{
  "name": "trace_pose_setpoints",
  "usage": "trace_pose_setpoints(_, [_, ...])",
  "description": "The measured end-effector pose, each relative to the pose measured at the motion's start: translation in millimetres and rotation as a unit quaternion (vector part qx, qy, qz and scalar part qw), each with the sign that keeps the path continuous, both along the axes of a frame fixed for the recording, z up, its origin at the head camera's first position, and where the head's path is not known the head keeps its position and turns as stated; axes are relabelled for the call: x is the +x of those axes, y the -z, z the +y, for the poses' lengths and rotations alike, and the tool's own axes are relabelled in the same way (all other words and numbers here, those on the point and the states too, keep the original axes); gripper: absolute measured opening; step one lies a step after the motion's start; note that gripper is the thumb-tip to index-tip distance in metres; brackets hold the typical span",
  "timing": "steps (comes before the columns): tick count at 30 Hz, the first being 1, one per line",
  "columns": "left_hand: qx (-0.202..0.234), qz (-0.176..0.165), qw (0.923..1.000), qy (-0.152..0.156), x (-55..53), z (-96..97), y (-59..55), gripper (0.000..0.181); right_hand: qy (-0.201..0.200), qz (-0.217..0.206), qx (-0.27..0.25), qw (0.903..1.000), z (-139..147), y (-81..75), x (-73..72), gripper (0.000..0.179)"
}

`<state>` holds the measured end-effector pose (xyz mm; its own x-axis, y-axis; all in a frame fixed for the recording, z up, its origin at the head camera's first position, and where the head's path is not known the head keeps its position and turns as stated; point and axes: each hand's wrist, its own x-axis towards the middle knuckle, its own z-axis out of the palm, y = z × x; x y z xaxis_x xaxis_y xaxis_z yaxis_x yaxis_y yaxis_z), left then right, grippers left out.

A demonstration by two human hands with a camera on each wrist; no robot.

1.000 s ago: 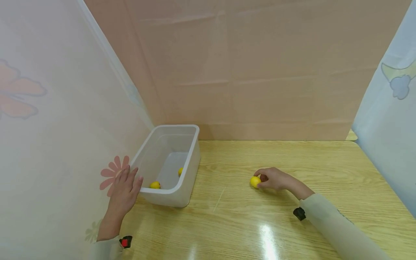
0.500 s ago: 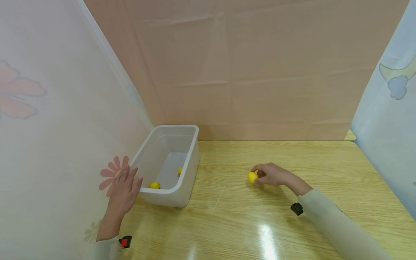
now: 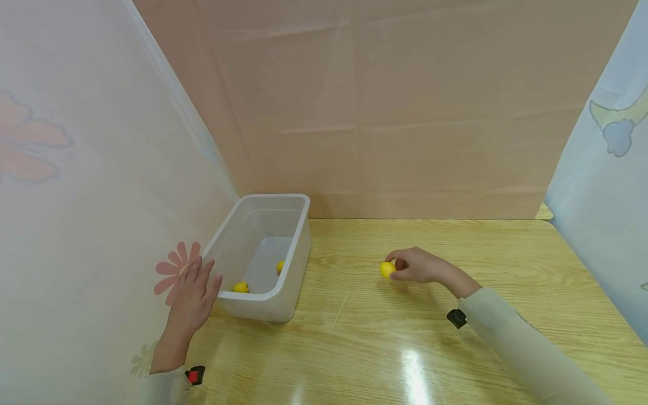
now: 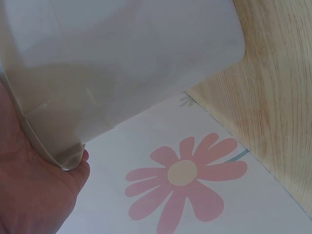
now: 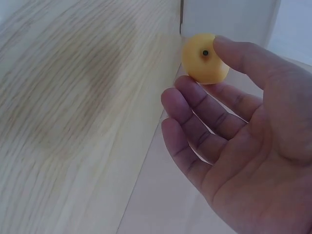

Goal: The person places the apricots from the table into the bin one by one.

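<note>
My right hand [image 3: 417, 265] pinches a small yellow lemon-like fruit [image 3: 387, 270] between thumb and fingers above the wooden table. The right wrist view shows the fruit [image 5: 204, 61] with a dark stem spot in a dimple, against the thumb and fingertips; the other fingers are loosely bent below it. My left hand [image 3: 192, 298] rests at the near left corner of a white plastic bin [image 3: 275, 297], fingers fairly straight. From the left wrist, the bin's rim corner [image 4: 70, 158] lies against the hand [image 4: 36, 185]. Inside the bin lie two more yellow fruits [image 3: 240, 287], one partly hidden by the right wall.
The wooden table [image 3: 364, 349] stretches from the bin to the right. A brownish-pink sheet [image 3: 405, 112] hangs behind it. White flower-printed covering [image 3: 101, 225] stands close along the left side, and another pale sheet [image 3: 607, 225] borders the right.
My right hand has moved left and a little farther from me, carrying the yellow lemon-like fruit. My left hand stays at the bin's corner.
</note>
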<state>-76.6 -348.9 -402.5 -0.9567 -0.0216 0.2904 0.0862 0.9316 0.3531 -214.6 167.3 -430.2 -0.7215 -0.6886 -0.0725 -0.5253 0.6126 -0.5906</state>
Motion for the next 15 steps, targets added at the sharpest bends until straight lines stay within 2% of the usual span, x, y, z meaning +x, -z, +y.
trace_pose_setpoints(7, [0.001,-0.002,1.0,0.002,0.9,1.1,-2.2,0.06,-0.002,0.002,0.002,1.0,-7.4,-7.0,-1.5,0.041])
trace_pose_setpoints(12, [0.002,-0.012,0.9999,-0.001,2.8,1.3,-3.3,0.061,-0.016,0.024,0.0,0.9996,-14.7,-14.2,-2.8,0.04])
trace_pose_setpoints(15, [0.006,-0.006,1.0,0.001,3.0,1.9,-3.1,0.061,-0.019,0.031,-0.001,0.9993,-19.5,-18.3,-3.9,0.04])
